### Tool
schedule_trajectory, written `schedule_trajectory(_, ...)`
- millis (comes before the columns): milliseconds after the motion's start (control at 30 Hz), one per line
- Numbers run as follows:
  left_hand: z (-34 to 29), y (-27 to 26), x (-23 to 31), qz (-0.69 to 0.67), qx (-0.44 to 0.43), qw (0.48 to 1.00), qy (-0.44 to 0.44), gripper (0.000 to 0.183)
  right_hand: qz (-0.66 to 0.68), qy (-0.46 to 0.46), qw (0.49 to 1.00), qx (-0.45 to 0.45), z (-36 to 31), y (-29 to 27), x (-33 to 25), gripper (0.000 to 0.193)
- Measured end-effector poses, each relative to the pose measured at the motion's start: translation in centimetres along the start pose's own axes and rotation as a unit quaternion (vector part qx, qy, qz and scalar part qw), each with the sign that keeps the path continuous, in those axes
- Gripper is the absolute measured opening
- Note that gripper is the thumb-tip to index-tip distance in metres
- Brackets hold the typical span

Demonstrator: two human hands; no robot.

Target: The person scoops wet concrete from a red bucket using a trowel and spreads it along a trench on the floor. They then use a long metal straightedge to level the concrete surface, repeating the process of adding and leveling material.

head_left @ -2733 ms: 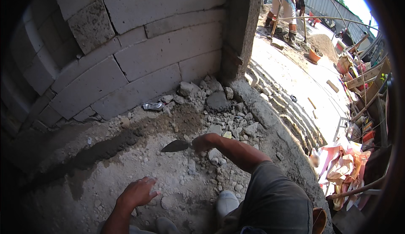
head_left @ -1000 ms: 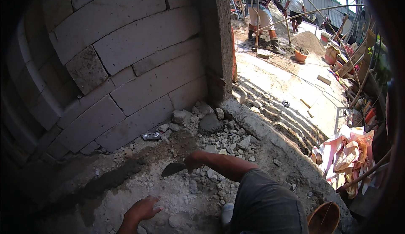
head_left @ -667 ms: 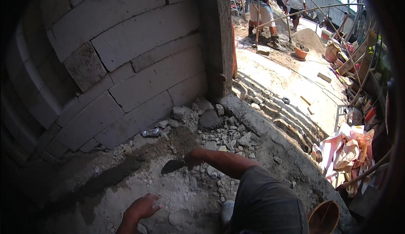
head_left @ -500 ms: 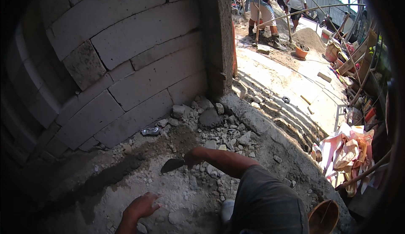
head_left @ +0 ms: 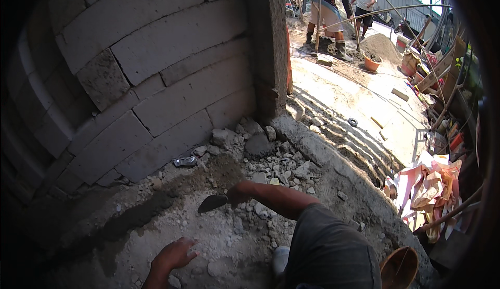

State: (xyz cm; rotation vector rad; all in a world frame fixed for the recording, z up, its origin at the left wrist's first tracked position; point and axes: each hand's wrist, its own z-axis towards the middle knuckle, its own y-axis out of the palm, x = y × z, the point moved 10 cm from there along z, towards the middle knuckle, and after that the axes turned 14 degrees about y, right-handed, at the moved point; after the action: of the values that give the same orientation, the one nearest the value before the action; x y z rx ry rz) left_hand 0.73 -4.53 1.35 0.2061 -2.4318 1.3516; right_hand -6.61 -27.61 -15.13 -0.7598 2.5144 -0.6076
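your R hand (head_left: 239,193) gripping trowel (head_left: 212,203), L hand (head_left: 176,253) half-spread w/ nothing held, nearer you than trowel, mortar (head_left: 138,211) L of trowel

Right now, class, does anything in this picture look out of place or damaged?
Yes. A crumpled silvery scrap lies at the foot of the block wall, beyond the trowel; it looks like litter beside the rubble. In the wall, one mottled block also stands out, looking rougher than the paler rest.
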Motion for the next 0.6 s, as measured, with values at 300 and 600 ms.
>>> schedule_trajectory(300,-0.06,0.37,-0.57,-0.004,0.000,1.000,-0.012,0.049,-0.015,-0.007,1.000,0.000,-0.59,0.01,-0.30,0.028)
schedule_trajectory(600,0.10,0.56,-0.88,-0.010,0.006,1.000,-0.007,0.048,-0.008,-0.009,1.000,-0.006,0.20,0.20,0.00,0.026)
